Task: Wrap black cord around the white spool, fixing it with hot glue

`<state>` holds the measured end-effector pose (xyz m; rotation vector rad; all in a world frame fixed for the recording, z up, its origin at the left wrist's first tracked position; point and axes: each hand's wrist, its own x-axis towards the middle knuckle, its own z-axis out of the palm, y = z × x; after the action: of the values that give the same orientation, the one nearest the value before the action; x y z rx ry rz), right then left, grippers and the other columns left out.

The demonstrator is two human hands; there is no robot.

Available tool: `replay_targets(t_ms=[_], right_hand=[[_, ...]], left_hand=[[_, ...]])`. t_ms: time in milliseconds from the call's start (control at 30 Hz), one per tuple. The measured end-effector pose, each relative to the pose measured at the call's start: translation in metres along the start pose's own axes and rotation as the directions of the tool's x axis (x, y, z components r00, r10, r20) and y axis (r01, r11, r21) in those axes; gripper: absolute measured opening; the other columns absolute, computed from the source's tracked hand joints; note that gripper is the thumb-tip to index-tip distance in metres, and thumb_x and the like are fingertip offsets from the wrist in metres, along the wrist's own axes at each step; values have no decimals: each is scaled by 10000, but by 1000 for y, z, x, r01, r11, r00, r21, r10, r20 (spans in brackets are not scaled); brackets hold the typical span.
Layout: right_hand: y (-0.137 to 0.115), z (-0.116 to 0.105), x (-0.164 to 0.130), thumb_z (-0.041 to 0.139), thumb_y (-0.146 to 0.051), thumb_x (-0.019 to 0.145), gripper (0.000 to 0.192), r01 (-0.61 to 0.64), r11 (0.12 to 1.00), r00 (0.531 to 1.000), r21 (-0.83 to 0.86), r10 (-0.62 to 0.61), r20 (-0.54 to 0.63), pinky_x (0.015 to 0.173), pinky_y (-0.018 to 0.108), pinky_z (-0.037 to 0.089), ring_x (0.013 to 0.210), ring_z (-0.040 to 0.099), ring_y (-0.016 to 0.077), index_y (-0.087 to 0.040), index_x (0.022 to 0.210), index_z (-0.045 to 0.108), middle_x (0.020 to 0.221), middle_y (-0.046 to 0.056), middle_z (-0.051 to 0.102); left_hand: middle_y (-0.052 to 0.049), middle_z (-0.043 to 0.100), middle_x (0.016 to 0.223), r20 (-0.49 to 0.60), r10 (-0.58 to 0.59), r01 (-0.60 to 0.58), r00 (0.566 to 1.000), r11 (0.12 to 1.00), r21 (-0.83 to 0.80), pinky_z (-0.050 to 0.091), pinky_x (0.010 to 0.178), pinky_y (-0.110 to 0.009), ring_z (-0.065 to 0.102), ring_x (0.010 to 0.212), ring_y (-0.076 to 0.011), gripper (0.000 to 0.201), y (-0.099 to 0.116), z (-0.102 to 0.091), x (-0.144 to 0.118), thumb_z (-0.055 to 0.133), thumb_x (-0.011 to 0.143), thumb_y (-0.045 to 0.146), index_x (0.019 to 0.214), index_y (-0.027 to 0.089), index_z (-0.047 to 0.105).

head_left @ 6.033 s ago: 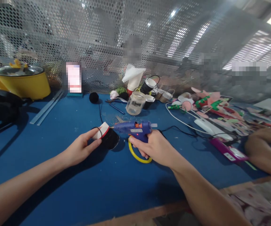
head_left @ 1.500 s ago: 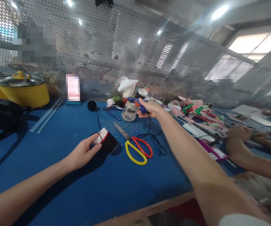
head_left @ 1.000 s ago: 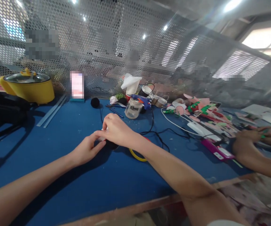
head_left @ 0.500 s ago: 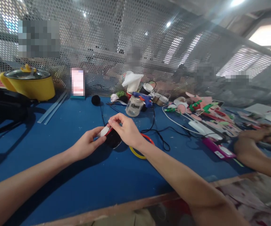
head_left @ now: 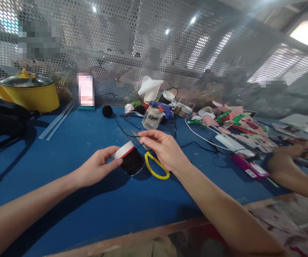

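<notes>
My left hand [head_left: 97,166] grips the white rim of a small paper cup [head_left: 130,159], tilted on its side above the table. Most of the cup is wrapped in black, with a thin red line below the rim. Between the thumb and fingers of my right hand [head_left: 167,148] is pinched a black yarn [head_left: 124,131], which runs back toward a black yarn ball [head_left: 107,111] and also toward the cup. Just under my right hand lie scissors [head_left: 156,171] with a yellow handle, partly covered by the hand.
A clear jar [head_left: 152,119] with a blue glue gun [head_left: 160,106] on top stands behind my hands. At the back left are a yellow pot [head_left: 33,94] and an upright phone [head_left: 86,89]. Right are a purple power strip [head_left: 248,166], cables, craft pieces and another person's arm [head_left: 290,171].
My right hand has moved right, away from the cup's rim, drawing the yarn with it. More of the cup now shows, and the scissors' yellow handle is more exposed.
</notes>
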<state>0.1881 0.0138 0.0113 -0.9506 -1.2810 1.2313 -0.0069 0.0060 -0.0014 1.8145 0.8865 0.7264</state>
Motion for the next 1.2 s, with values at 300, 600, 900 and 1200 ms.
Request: replay_targets(t_ms=[300, 600, 900, 1200], right_hand=[[1, 4, -5, 630, -179, 669, 106, 71, 997, 996, 0, -71, -55, 709, 255, 447, 679, 574, 86, -205, 769, 654, 677, -32, 636], [13, -2, -3, 632, -190, 661, 101, 43, 998, 994, -43, -47, -101, 723, 269, 446, 682, 581, 95, -195, 760, 647, 673, -26, 635], [21, -3, -3, 610, -230, 686, 117, 2, 989, 996, -147, -14, -83, 697, 283, 438, 691, 573, 117, -190, 790, 644, 716, -1, 635], [24, 1, -7, 582, -228, 708, 119, 25, 961, 996, -277, -49, -80, 708, 288, 442, 728, 580, 131, -187, 800, 646, 787, 14, 651]], left_hand=[[-51, 586, 843, 35, -9, 8, 999, 999, 35, 407, 740, -298, 516, 796, -185, 227, -2, 1, -2, 474, 791, 311, 895, 127, 556], [-22, 555, 777, 51, -14, 11, 999, 999, 42, 404, 682, -259, 489, 731, -152, 197, -1, 1, -2, 470, 791, 294, 854, 130, 559], [-36, 585, 809, 64, -9, 8, 998, 1000, 21, 419, 707, -257, 510, 763, -169, 211, 3, 0, -4, 485, 786, 320, 848, 141, 578], [-46, 599, 864, 83, -13, 18, 996, 998, -58, 425, 744, -264, 527, 804, -171, 211, 2, -1, -5, 496, 793, 297, 905, 140, 581]])
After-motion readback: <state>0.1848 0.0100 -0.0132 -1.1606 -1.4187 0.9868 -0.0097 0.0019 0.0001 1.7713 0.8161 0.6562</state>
